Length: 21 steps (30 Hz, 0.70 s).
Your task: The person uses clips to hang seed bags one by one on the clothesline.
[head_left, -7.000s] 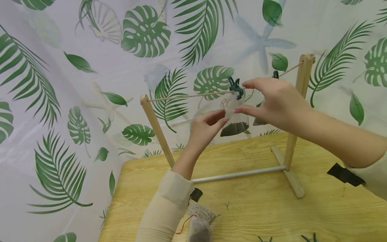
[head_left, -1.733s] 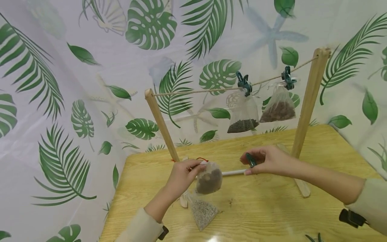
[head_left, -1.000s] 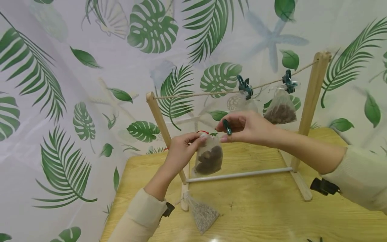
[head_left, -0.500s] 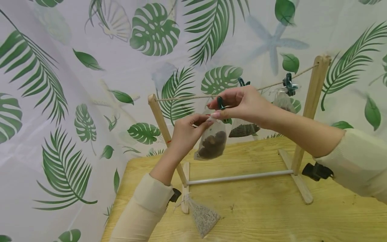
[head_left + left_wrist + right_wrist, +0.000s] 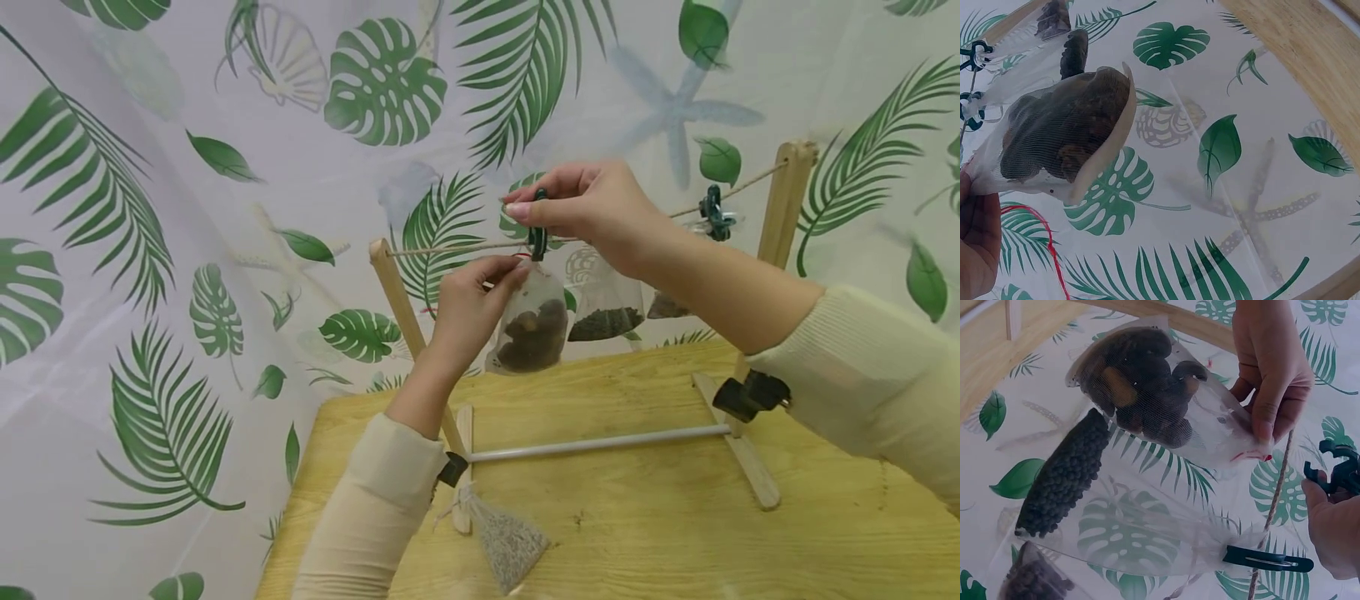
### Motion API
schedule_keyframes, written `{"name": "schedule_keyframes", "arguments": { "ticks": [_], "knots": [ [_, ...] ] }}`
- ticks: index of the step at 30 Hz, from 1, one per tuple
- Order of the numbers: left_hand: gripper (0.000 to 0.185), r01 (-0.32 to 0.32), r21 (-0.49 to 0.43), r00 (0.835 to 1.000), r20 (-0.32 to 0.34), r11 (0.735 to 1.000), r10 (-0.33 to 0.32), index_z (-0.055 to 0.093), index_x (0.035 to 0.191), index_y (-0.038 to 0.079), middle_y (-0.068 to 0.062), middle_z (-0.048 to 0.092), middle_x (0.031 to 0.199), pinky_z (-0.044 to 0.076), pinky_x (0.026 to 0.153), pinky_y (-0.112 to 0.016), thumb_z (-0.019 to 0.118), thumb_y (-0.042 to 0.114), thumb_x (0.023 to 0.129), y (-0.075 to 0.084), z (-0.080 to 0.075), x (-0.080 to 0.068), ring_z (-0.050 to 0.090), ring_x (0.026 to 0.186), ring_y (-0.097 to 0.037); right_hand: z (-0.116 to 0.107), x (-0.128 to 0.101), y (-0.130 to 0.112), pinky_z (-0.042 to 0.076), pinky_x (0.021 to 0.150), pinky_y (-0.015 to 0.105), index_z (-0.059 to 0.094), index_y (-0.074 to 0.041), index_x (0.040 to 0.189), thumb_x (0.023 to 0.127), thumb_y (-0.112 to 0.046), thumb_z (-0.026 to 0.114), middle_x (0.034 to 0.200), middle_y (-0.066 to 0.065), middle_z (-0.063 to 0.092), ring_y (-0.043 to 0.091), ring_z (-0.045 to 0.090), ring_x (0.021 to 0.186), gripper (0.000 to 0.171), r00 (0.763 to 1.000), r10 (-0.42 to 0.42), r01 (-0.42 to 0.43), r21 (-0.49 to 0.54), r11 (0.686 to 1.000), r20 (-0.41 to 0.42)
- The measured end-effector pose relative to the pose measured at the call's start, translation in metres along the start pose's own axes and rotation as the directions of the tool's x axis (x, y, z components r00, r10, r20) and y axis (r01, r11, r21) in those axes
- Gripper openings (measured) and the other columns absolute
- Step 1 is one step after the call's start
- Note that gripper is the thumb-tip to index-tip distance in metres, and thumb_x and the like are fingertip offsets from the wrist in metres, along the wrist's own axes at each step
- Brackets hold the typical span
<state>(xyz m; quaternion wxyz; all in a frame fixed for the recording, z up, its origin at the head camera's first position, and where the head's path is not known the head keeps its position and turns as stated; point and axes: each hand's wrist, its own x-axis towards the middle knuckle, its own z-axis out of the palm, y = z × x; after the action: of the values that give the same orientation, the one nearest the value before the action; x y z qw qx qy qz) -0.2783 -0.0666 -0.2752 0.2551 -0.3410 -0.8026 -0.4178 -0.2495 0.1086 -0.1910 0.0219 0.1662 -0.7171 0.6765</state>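
Observation:
My left hand [image 5: 472, 304] pinches the top of a mesh bag of brown lumps [image 5: 531, 333] and holds it up against the string [image 5: 450, 247] of a small wooden rack [image 5: 776, 212]. My right hand [image 5: 581, 208] pinches a dark green clip [image 5: 537, 236] at the string, just above the bag's neck. In the right wrist view the same bag [image 5: 1147, 394] hangs from the left hand [image 5: 1272, 369], with the clip [image 5: 1338, 472] at the right edge. The left wrist view shows the bag [image 5: 1063, 134] close up. Two more filled bags hang clipped further right [image 5: 607, 304].
A mesh bag of pale grains [image 5: 506, 546] lies on the wooden table [image 5: 637, 533] by the rack's left foot. A white rod [image 5: 600, 442] joins the rack's feet. A leaf-print sheet [image 5: 187, 208] hangs behind and left. A green clip [image 5: 711, 212] holds the far-right bag.
Both hands have risen from table height to the string, carrying the brown-lump bag and the clip with them. The clip now sits at the string above the bag.

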Motion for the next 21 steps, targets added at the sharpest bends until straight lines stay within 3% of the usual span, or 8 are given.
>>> {"name": "schedule_keyframes", "arguments": {
  "ticks": [6,11,21],
  "knots": [
    [0.017,-0.022,-0.015,0.998,-0.051,1.0,0.021,0.071,0.101,-0.003,-0.014,0.071,0.098,0.054,0.07,-0.026,0.064,0.009,0.09,0.002,0.004,0.004,0.069,0.082,-0.021,0.002,0.014,0.005,0.048,0.091,0.032,0.072,-0.007,0.082,0.083,-0.01,0.073,0.094,-0.004,0.072,0.017,0.063,0.099,0.003,0.998,-0.05,0.05,-0.016,0.999,-0.022],
    [0.016,-0.061,0.009,0.993,-0.104,0.998,0.062,0.071,0.097,-0.005,-0.015,0.071,0.094,0.054,0.069,-0.026,0.064,0.007,0.09,-0.001,0.006,0.005,0.069,0.08,-0.023,0.005,0.021,0.013,0.049,0.088,0.03,0.071,-0.006,0.083,0.083,-0.011,0.073,0.093,-0.005,0.071,0.016,0.062,0.101,0.005,1.0,-0.021,0.021,-0.077,0.997,0.003],
    [0.015,-0.202,0.123,0.947,-0.227,0.972,0.226,0.073,0.09,-0.002,-0.011,0.073,0.086,0.053,0.064,-0.026,0.064,0.009,0.09,-0.013,0.015,0.007,0.069,0.073,-0.018,0.002,0.022,0.018,0.051,0.082,0.027,0.069,0.001,0.09,0.085,-0.012,0.071,0.096,0.003,0.072,0.015,0.063,0.095,0.014,1.0,-0.009,0.013,-0.244,0.97,0.017]
  ]
}}
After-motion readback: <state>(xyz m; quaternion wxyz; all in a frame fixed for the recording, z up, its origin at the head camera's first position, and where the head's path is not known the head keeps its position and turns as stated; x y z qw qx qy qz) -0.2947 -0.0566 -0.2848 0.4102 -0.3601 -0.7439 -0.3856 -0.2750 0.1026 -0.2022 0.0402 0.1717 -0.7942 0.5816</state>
